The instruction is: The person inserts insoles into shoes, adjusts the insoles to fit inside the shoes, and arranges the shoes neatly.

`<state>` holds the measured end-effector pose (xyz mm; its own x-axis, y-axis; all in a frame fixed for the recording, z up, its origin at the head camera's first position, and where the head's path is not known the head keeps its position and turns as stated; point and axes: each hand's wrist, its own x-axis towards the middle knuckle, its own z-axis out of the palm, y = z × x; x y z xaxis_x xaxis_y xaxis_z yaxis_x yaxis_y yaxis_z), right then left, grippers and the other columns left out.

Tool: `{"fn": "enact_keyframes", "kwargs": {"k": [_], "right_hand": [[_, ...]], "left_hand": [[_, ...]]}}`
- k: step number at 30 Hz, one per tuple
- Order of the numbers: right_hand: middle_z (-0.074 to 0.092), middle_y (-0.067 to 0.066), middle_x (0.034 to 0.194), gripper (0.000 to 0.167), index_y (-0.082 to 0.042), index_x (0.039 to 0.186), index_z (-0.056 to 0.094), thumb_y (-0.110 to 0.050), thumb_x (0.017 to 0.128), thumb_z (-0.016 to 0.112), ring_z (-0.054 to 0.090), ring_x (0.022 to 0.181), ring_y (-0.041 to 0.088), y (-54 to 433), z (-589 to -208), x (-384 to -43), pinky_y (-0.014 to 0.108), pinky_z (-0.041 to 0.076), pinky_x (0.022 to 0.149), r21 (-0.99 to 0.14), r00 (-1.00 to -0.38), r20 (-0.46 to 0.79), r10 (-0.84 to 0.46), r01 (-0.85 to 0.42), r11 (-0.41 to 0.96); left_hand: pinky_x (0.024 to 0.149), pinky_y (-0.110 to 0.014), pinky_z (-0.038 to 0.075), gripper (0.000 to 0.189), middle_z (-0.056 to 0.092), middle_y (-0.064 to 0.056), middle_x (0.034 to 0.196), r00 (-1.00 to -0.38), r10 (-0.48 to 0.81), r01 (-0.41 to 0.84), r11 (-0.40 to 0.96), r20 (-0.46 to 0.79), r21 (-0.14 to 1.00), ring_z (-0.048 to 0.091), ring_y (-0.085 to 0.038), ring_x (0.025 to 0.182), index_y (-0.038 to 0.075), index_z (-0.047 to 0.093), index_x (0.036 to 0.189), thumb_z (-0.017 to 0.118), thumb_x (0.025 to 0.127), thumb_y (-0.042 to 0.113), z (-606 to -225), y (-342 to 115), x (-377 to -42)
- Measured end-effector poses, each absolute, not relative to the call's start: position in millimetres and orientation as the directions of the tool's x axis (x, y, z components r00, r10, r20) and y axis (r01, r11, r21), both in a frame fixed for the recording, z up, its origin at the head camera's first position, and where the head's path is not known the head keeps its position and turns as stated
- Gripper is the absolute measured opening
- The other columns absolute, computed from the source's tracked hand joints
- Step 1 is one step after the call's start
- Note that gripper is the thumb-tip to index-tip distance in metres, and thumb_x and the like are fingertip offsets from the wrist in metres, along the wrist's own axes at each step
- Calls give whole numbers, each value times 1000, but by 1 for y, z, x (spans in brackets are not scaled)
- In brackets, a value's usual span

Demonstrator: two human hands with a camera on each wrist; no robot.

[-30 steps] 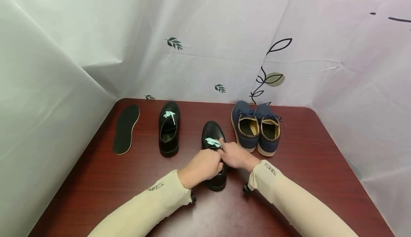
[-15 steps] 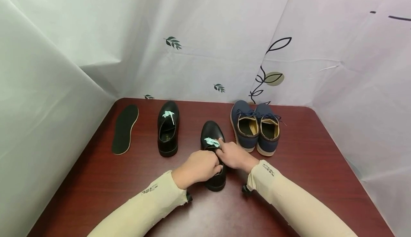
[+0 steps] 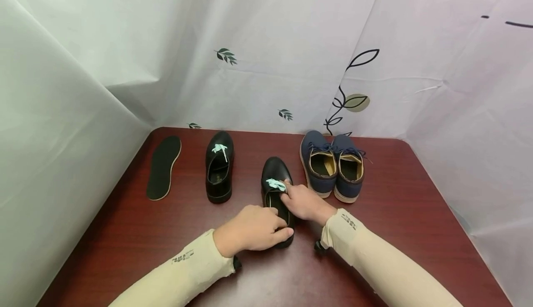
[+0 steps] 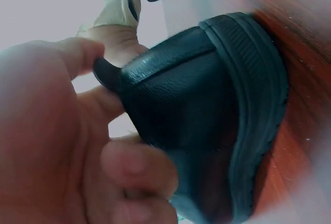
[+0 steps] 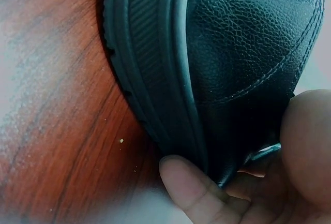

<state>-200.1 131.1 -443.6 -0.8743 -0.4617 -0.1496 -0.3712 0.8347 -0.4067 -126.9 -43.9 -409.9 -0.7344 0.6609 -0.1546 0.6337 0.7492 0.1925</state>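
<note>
A black leather lace-up shoe point(image 3: 275, 168) with mint-green laces stands on the table in the middle, toe pointing away from me. My left hand point(image 3: 256, 228) is at its heel. In the left wrist view, thumb and index finger pinch the top edge of the heel collar point(image 4: 106, 74), while the other fingers curl loosely beside the shoe's wall. My right hand point(image 3: 306, 200) grips the shoe's right side near the laces. In the right wrist view, a fingertip point(image 5: 183, 180) lies against the sole edge. Part of the shoe's opening shows between the hands; the heel is partly hidden.
A matching black shoe point(image 3: 218, 168) stands to the left, also with mint-green laces. Farther left lies a dark insole point(image 3: 164, 168). A pair of navy sneakers point(image 3: 316, 159) sits behind my right hand. White patterned sheeting point(image 3: 258, 80) rises around the dark red table point(image 3: 399, 214).
My left hand has come back from over the shoe's opening toward the heel, and its thumb has stretched out over the heel. The right hand keeps its hold; the shoe stays in place.
</note>
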Motion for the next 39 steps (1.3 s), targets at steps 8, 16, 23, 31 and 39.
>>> {"fn": "enact_keyframes", "kwargs": {"k": [8, 16, 23, 31, 39], "right_hand": [[63, 23, 130, 61, 2, 154, 31, -31, 105, 41, 65, 90, 15, 133, -445, -201, 35, 51, 79, -421, -875, -164, -456, -356, 834], [65, 21, 128, 62, 2, 154, 30, -33, 105, 42, 65, 87, 14, 133, -444, -202, 34, 50, 77, -403, -879, -168, -446, -352, 845], [67, 20, 124, 62, 2, 155, 30, -33, 104, 41, 61, 78, 12, 133, -445, -202, 32, 48, 73, -417, -878, -167, -449, -350, 839], [65, 21, 127, 61, 0, 155, 31, -32, 104, 41, 64, 85, 12, 132, -447, -201, 33, 50, 76, -421, -880, -157, -449, -352, 836], [65, 21, 129, 62, 0, 155, 30, -33, 104, 42, 63, 83, 12, 131, -448, -199, 33, 49, 76, -429, -883, -149, -446, -348, 834]], "left_hand": [[60, -35, 44, 46, 50, 6, 92, -741, 633, 579, 772, -225, 263, 50, -13, 61, 30, 78, 102, 49, 94, 65, -416, -42, -132], [69, -33, 52, 28, 60, 11, 96, -716, 680, 631, 727, -157, 272, 63, -11, 79, 27, 76, 109, 59, 97, 46, -422, -41, -134], [77, -33, 53, 24, 64, 10, 98, -748, 649, 578, 739, -136, 347, 64, -10, 89, 24, 74, 105, 64, 94, 43, -423, -40, -134], [54, -33, 46, 33, 60, 8, 87, -795, 584, 527, 798, -161, 293, 52, -13, 57, 26, 62, 64, 61, 91, 46, -422, -37, -127], [52, -35, 44, 38, 58, 7, 88, -817, 557, 511, 820, -152, 258, 51, -17, 56, 25, 58, 61, 59, 91, 47, -425, -36, -124]]}}
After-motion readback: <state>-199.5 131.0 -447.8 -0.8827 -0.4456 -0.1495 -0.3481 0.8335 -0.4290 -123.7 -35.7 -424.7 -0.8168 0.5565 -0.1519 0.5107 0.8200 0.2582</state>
